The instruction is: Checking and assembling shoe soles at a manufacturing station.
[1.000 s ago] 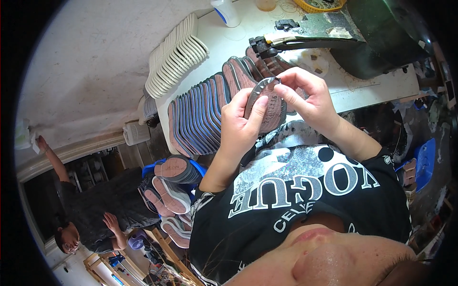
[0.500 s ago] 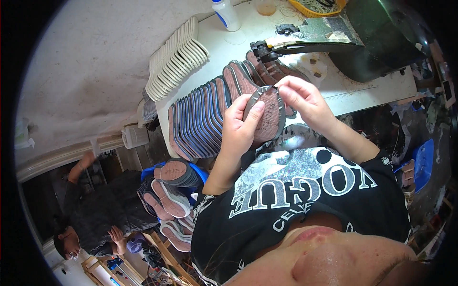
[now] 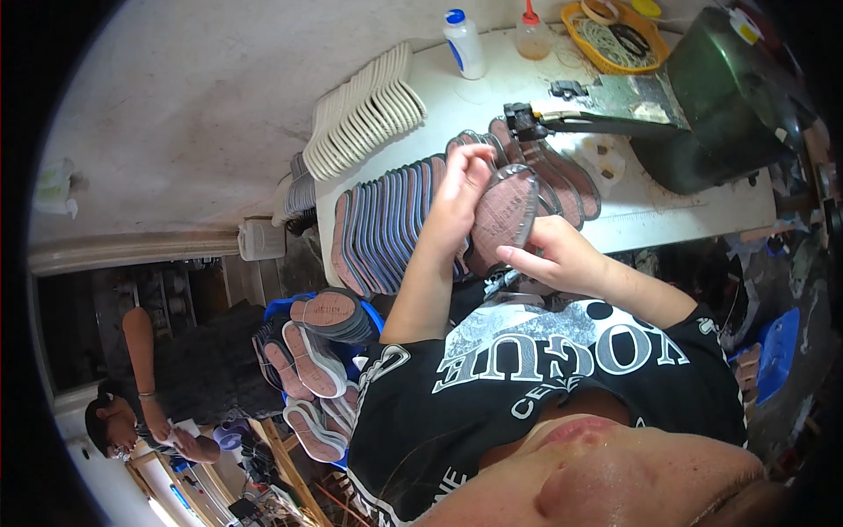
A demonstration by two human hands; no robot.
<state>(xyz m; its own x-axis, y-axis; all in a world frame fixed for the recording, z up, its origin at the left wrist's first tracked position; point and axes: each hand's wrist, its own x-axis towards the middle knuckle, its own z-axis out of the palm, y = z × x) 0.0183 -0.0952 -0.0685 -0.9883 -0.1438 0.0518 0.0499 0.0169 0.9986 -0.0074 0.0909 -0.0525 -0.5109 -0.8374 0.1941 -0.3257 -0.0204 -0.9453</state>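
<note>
A brown shoe insole (image 3: 507, 209) with a dark, pleated edge is held up in front of my chest. My right hand (image 3: 562, 255) grips its lower right side, thumb over the brown face and fingers behind. My left hand (image 3: 463, 189) is at its left edge with fingers stretched upward; whether its palm touches the insole I cannot tell. Just beyond my hands, a long row of similar insoles (image 3: 378, 230) with dark and blue edges leans on the white table (image 3: 676, 189). More brown insoles (image 3: 562, 180) lie fanned out beside the row.
A green sewing machine (image 3: 720, 114) stands at the right, its arm reaching over the table. Cream soles (image 3: 369, 110) are stacked at the back left. A white bottle (image 3: 465, 48), a red-tipped bottle (image 3: 533, 37) and a yellow basket (image 3: 615, 39) stand behind. Another person (image 3: 202, 369) is at left.
My left fingers have come off the insole's face and stretched out. My right hand has moved from its upper edge down to its lower right side. The view has shifted slightly.
</note>
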